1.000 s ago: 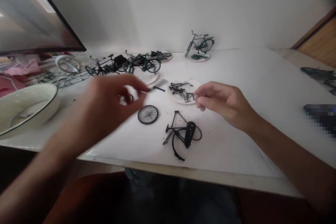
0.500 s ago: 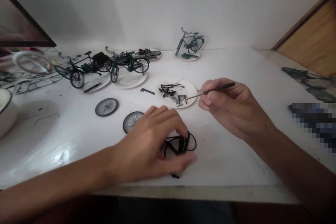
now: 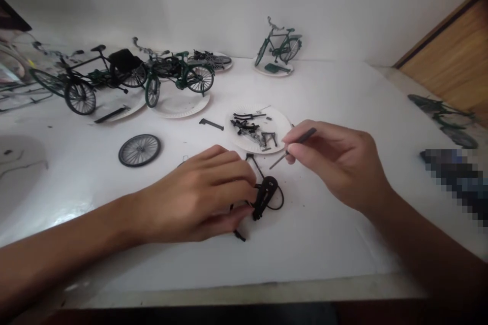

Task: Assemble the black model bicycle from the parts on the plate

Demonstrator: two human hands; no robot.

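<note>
My left hand (image 3: 217, 193) is closed on a black model bicycle frame (image 3: 267, 188), gripping it between thumb and fingers just above the white table. Part of the frame is hidden by those fingers, and a thin black loop (image 3: 282, 200) shows on its right side. Between the thumb and fingers of my right hand (image 3: 331, 162) is a small screwdriver (image 3: 305, 136) with a dark handle. Its thin metal shaft points down and left towards the frame, its tip apart from it. Behind both hands, a white paper plate (image 3: 282, 118) carries small black and grey bicycle parts.
A loose spoked wheel (image 3: 140, 151) and a black bar-shaped part (image 3: 212, 124) lie to the left. Model bicycles stand at the back left, including a green one (image 3: 179, 76), with another green bicycle (image 3: 280, 43) against the wall. A dark pixelated item (image 3: 457, 177) lies at the right.
My left hand has closed on the frame and turned it, bringing its dark flat side into view. The screwdriver in my right hand has come lower, pointing more steeply down. The camera view has shifted.
</note>
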